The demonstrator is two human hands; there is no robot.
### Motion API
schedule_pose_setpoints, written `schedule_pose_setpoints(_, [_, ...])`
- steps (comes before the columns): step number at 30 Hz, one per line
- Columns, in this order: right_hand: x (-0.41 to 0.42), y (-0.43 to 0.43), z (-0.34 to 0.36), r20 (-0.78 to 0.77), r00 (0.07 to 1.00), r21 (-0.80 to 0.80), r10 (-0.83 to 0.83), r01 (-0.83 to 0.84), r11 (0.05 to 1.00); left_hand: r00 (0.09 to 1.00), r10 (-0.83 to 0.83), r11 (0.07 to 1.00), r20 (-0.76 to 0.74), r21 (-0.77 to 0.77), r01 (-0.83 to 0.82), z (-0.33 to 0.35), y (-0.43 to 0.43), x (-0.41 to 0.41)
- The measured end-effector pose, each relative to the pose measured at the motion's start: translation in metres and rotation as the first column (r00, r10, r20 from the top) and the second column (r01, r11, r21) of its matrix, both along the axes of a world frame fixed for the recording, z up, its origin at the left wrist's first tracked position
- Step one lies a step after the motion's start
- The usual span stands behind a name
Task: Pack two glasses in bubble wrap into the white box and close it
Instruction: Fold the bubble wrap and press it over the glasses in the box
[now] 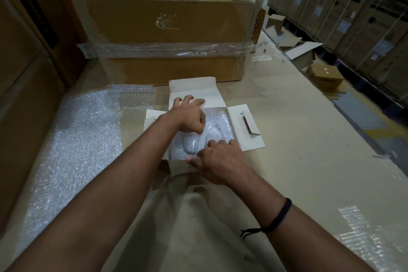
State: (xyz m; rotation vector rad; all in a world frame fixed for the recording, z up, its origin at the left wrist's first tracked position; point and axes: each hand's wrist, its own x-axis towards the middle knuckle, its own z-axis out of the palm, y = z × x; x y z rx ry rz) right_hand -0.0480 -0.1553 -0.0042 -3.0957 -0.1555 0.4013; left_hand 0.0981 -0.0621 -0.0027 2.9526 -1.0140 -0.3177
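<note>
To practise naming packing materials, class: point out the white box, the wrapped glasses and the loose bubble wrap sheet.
white box (245, 126): head view, on its open right flap.
wrapped glasses (194, 146): head view, on the bundle inside the box, between the hands.
bubble wrap sheet (72, 150): head view, on the sheet's middle, left of the box.

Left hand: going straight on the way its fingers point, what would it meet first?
Most likely the white box's rear lid flap: the left hand points away from the person, fingertips seemingly touching it. Behind stands the taped boAt carton; depth is unclear.
</note>
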Motion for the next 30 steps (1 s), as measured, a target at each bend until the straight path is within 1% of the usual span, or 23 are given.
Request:
schedule_pose_setpoints(3, [-0.001,0.0,0.003,-0.029,1.0,-0.013,0.008,-0.008,1.0,0.998,0.028,0.995,-0.052,0.098,-0.022,0.002,-0.001,-0.004])
schedule_pose_setpoints(7, [-0.001,0.0,0.005,-0.065,0.998,-0.025,0.02,-0.021,0.999,0.996,0.074,0.984,-0.039,0.168,-0.066,0.004,-0.01,-0.006])
schedule_pose_setpoints(9, [-0.001,-0.001,0.004,-0.069,0.997,-0.03,0.021,-0.024,0.999,0.998,0.066,0.974,0.026,0.214,-0.07,0.002,-0.017,-0.007])
schedule_pose_setpoints(12, [0.0,-0.001,0.003,-0.075,0.997,-0.023,0.016,-0.018,1.0,0.985,0.016,0.964,0.174,0.259,-0.062,-0.004,-0.025,-0.012])
schedule_pose_setpoints(14, [-0.001,-0.001,0.002,-0.076,0.997,-0.026,0.021,-0.023,0.999,0.981,0.006,0.968,0.195,0.243,-0.055,-0.007,-0.025,-0.013])
schedule_pose_setpoints(15, [-0.002,-0.001,0.003,-0.077,0.997,-0.03,0.025,-0.027,0.999,0.985,0.006,0.971,0.171,0.236,-0.047,-0.007,-0.023,-0.011])
schedule_pose_setpoints(17, [-0.002,-0.001,0.003,-0.088,0.996,-0.031,0.03,-0.032,0.999,0.997,0.03,0.981,0.066,0.187,-0.042,-0.003,-0.016,-0.007])
schedule_pose_setpoints(19, [-0.002,-0.004,0.004,-0.097,0.994,0.0,0.041,-0.041,0.999,0.998,0.067,0.996,-0.016,0.053,-0.066,0.002,-0.01,-0.003])
schedule_pose_setpoints(21, [-0.003,-0.011,0.007,-0.108,0.993,0.094,0.049,-0.038,0.995,0.996,0.077,0.989,0.042,-0.129,-0.071,0.005,-0.005,-0.001])
schedule_pose_setpoints(22, [-0.003,-0.016,0.008,-0.103,0.994,0.159,0.044,-0.028,0.987,0.993,0.073,0.98,0.091,-0.192,-0.054,0.004,-0.004,-0.001])
schedule_pose_setpoints(23, [-0.004,-0.021,0.009,-0.085,0.996,0.22,0.04,-0.02,0.975,0.99,0.058,0.976,0.128,-0.214,-0.029,0.002,-0.003,0.0])
schedule_pose_setpoints(24, [-0.005,-0.025,0.009,-0.05,0.998,0.26,0.036,-0.022,0.965,0.987,0.034,0.981,0.156,-0.194,-0.003,-0.001,-0.002,0.0])
schedule_pose_setpoints(25, [-0.005,-0.029,0.009,-0.005,0.999,0.264,0.045,-0.042,0.964,0.984,0.017,0.989,0.177,-0.147,0.01,-0.006,-0.002,0.0])
schedule_pose_setpoints(26, [-0.005,-0.031,0.008,0.027,0.997,0.235,0.069,-0.073,0.969,0.982,0.018,0.995,0.189,-0.096,0.001,-0.009,-0.001,0.0])
schedule_pose_setpoints(28, [-0.005,-0.031,0.007,0.028,0.993,0.176,0.113,-0.116,0.977,0.979,0.065,0.997,0.194,-0.051,-0.056,-0.016,-0.002,0.001])
schedule_pose_setpoints(30, [-0.004,-0.03,0.007,0.007,0.992,0.174,0.125,-0.125,0.977,0.976,0.096,0.995,0.195,-0.023,-0.094,-0.021,-0.004,0.002])
